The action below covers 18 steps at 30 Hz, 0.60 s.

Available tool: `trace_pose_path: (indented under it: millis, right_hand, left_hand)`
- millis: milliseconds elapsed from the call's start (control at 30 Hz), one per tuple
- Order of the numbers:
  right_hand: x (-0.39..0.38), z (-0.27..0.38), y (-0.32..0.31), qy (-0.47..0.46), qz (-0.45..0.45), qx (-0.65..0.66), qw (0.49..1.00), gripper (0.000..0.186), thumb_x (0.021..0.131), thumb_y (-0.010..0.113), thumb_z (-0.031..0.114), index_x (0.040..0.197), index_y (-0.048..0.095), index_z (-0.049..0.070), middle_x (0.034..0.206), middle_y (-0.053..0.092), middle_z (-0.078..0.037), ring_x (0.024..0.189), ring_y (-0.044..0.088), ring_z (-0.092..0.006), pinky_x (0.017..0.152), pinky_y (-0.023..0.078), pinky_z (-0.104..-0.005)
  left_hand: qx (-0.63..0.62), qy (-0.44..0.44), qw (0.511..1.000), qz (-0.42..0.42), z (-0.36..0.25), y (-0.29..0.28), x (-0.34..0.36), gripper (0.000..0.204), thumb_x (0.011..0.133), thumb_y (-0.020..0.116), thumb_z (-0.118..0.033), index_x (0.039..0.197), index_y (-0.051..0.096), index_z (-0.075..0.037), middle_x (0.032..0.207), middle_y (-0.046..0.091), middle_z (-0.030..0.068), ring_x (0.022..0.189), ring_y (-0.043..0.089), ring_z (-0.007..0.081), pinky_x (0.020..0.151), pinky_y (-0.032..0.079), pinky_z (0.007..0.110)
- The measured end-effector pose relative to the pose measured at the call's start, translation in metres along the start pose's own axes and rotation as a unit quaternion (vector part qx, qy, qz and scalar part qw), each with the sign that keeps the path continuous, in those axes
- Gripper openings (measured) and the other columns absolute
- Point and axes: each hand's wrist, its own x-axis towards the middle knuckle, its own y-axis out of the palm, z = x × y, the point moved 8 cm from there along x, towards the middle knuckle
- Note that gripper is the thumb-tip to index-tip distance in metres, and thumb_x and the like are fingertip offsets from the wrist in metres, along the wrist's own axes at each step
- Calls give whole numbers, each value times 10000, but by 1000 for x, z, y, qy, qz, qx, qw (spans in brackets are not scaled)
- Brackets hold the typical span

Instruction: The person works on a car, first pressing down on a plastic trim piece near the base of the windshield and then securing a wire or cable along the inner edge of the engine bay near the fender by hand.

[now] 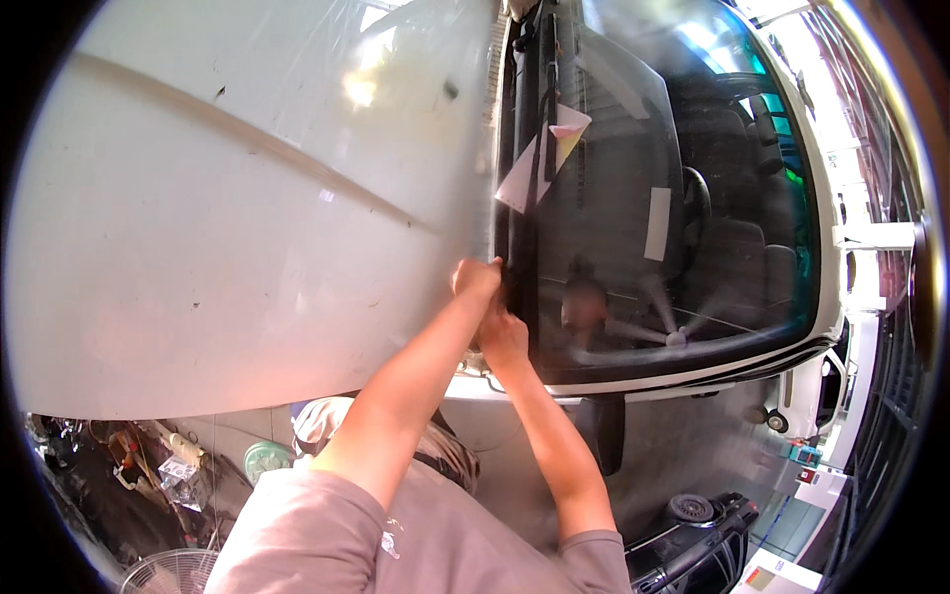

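Both of my hands meet at the base of the windshield of a white car, by the rear edge of its hood. My left hand is closed, fingers curled at the black cowl trim between hood and glass. Just nearer to me, my right hand is also closed, its fingertips turned down into the gap and partly hidden. What either hand grips cannot be made out. Farther along lie the black wiper and a pink-and-white paper tucked under it.
A black side mirror sticks out beside my right arm. Dark car parts and a wire-caged fan are at the lower left. A black car is at the lower right, and a white vehicle stands farther right.
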Motion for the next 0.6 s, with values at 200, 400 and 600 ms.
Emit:
trace_pose_path:
  millis: [200,400,600]
  right_hand:
    - [-2,3,-1,0,-14,31,999,634,815,585,42,1393,388,-129,878,674,-185,724,703,-314,611,573,-378]
    - [2,7,-2,-51,-52,62,995,536,795,589,16,1313,492,-78,865,670,-189,745,698,-345,631,570,-415]
    - [4,5,0,-12,19,45,999,467,780,608,15,1235,536,-59,892,676,-190,767,704,-345,649,574,-406]
  left_hand:
    - [-44,14,998,-41,3,-5,-10,355,839,785,-340,699,662,-38,666,683,93,636,682,217,658,532,368]
    - [28,38,996,-73,-11,-21,-19,315,831,785,-350,760,698,-55,715,713,116,705,709,253,733,549,397]
    - [75,-14,995,-64,-23,-29,-25,331,851,746,-378,841,718,-48,882,732,164,869,714,328,821,544,426]
